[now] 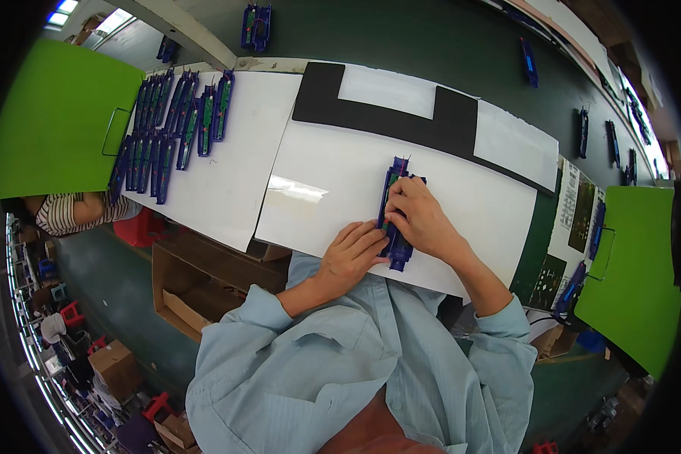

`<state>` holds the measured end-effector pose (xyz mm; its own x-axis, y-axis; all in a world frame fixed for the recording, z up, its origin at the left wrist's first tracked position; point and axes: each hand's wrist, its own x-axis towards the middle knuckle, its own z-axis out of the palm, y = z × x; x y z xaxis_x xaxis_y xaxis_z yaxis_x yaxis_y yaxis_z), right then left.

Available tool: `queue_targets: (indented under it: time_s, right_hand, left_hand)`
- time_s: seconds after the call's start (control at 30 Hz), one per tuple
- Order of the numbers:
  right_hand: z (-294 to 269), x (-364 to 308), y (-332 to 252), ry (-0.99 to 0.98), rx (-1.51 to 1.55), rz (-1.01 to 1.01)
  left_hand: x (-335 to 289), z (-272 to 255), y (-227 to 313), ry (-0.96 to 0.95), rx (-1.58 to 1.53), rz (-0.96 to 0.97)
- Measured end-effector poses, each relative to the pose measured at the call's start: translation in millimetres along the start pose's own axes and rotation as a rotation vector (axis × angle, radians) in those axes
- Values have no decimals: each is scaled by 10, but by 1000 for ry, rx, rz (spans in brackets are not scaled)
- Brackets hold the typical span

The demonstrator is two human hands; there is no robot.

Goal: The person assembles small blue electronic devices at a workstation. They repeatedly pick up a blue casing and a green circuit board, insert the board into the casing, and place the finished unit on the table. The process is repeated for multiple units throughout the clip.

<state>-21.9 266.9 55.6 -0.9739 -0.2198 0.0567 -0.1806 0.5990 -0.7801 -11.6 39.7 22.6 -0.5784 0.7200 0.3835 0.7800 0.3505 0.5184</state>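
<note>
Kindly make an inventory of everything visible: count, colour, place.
Worked casing: at least one, blue and green, under hands.
Other casings: over a dozen, blue, left; more beyond, right.
White boards: at least two, white, centre and left.
Sheet: one, black, beyond worked casing.
Far surface: one, dark green, top.
Panels: two, green, left and right.
Boxes: several, brown, lower left and right.
Stools: several, red, mostly left.
Co-worker: at least one, striped top, left.
Shirt: one, blue, bottom.
Left hand: one, bare, casing's left.
Right hand: one, bare, casing's right.

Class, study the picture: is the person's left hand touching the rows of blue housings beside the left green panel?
No, the left hand rests on the blue housing directly in front of the person.
</note>
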Motion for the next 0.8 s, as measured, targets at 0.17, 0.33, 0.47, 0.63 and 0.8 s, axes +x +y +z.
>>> queue_targets:
  time_s: [0.17,0.33,0.47,0.63,0.8]
  right_hand:
    - [52,-43,-8,50,21,-54]
    - [-28,-122,-63,217,-7,-58]
    - [-149,-357,-96,338,37,277]
    - [68,-693,-125,144,26,399]
    - [264,-714,-304,137,31,384]
  left_hand:
    - [-11,1,8,11,63,12]
    - [34,-63,10,-12,24,16]
    - [92,-147,38,-88,24,6]
    - [140,-208,91,-175,50,-17]
    - [123,-213,24,-145,0,25]
